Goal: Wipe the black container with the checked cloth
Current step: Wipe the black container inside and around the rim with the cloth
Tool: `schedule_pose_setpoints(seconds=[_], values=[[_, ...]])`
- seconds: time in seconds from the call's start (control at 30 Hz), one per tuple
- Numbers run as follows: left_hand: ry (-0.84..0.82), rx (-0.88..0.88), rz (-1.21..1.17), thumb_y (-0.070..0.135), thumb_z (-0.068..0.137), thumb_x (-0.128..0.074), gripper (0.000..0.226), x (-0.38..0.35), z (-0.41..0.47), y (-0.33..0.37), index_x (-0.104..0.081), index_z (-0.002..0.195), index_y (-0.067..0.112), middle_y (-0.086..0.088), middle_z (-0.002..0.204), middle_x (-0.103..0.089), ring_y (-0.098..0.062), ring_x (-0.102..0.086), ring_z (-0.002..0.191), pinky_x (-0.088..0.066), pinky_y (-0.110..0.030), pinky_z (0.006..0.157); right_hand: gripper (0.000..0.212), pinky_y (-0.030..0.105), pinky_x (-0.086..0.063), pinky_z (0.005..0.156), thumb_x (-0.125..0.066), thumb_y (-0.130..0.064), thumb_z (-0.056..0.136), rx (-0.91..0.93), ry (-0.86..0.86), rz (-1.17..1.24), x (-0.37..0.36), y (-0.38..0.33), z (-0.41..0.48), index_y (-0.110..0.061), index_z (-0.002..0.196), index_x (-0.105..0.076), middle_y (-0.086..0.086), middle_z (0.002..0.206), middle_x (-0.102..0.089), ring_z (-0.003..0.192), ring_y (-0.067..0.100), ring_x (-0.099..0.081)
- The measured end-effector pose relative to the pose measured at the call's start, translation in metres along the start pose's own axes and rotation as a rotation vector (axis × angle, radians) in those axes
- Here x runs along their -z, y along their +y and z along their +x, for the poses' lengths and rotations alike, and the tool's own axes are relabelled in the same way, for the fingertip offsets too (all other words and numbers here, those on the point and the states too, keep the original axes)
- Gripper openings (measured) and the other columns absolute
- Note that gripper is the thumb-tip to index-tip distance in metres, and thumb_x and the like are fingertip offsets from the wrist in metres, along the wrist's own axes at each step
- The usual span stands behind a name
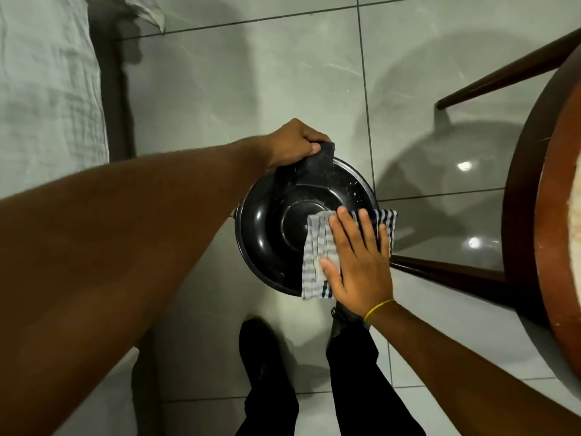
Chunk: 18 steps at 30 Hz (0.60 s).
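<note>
Up top, left hand (294, 143) grips black container (273, 228); right hand (358, 262) presses checked cloth (317, 247).

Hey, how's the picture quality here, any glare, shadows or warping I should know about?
Head view: wide-angle warping bows the floor tile lines and the table edge. Bright glare spots sit on the glossy tiles beneath the table, and a soft sheen on the black container. The left forearm looms large and dim. The checked cloth under the right hand is sharp.
</note>
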<state>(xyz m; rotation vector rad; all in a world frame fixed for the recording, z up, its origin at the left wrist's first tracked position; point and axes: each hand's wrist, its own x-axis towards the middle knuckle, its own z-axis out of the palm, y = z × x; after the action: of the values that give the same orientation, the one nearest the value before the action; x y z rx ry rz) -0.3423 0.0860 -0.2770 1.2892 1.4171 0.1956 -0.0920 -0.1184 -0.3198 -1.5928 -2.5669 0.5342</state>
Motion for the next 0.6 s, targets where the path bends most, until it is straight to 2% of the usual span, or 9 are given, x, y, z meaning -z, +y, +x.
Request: schedule_pose_setpoints(seconds=[0.13, 0.2, 0.27, 0.37, 0.53, 0.6], values=[[0.001, 0.004, -0.004, 0.001, 0.102, -0.053, 0.038, -0.001, -0.001, -0.002, -0.069, 0.135, 0.011, -0.005, 0.136, -0.07, -0.012, -0.063, 0.117, -0.046, -0.007, 0.09, 0.076, 0.063, -0.019, 0.134, -0.04, -0.055, 0.109, -0.266, 0.059, 0.1, 0.013, -0.016, 0.047, -0.022, 0.175, -0.021, 0.001, 0.184, -0.018, 0.17, 0.032, -0.014], [0.006, 0.017, -0.023, 0.002, 0.102, -0.053, 0.037, 0.0, -0.001, -0.002, -0.069, 0.135, 0.012, -0.005, 0.134, -0.071, -0.013, -0.064, 0.115, -0.048, -0.005, 0.087, 0.073, 0.062, -0.028, 0.132, -0.037, -0.055, 0.11, -0.367, 0.064, 0.166, 0.024, -0.019, 0.076, -0.018, 0.173, -0.03, 0.004, 0.181, -0.029, 0.167, 0.035, -0.024], [0.001, 0.023, -0.031, 0.003, 0.103, -0.053, 0.036, 0.0, 0.0, -0.002, -0.07, 0.133, 0.013, -0.004, 0.13, -0.072, -0.014, -0.066, 0.112, -0.048, -0.003, 0.081, 0.073, 0.06, -0.03, 0.131, -0.032, -0.056, 0.111, -0.385, 0.014, 0.181, 0.034, -0.019, 0.101, -0.016, 0.172, -0.032, 0.006, 0.179, -0.033, 0.166, 0.036, -0.028], [0.023, 0.031, -0.052, 0.004, 0.102, -0.054, 0.035, -0.002, 0.003, -0.004, -0.071, 0.132, 0.013, -0.006, 0.126, -0.075, -0.014, -0.07, 0.107, -0.052, -0.008, 0.082, 0.072, 0.056, -0.033, 0.13, -0.032, -0.053, 0.114, -0.337, -0.058, 0.131, 0.042, -0.018, 0.129, -0.01, 0.171, -0.033, 0.012, 0.175, -0.04, 0.161, 0.037, -0.036], [0.05, 0.034, -0.105, 0.008, 0.1, -0.061, 0.03, -0.009, 0.005, -0.008, -0.075, 0.126, 0.016, -0.005, 0.12, -0.077, -0.014, -0.073, 0.106, -0.058, -0.031, 0.098, 0.074, 0.055, -0.039, 0.122, -0.029, -0.054, 0.114, -0.353, -0.119, 0.007, 0.046, -0.03, 0.148, -0.005, 0.169, -0.032, 0.015, 0.172, -0.043, 0.157, 0.036, -0.041], [0.053, 0.033, -0.118, 0.009, 0.1, -0.061, 0.03, -0.01, 0.005, -0.009, -0.077, 0.123, 0.019, -0.002, 0.117, -0.079, -0.014, -0.074, 0.105, -0.059, -0.035, 0.098, 0.074, 0.057, -0.041, 0.118, -0.028, -0.054, 0.114, -0.375, -0.115, -0.031, 0.046, -0.036, 0.148, -0.005, 0.168, -0.032, 0.014, 0.171, -0.044, 0.155, 0.037, -0.043]])
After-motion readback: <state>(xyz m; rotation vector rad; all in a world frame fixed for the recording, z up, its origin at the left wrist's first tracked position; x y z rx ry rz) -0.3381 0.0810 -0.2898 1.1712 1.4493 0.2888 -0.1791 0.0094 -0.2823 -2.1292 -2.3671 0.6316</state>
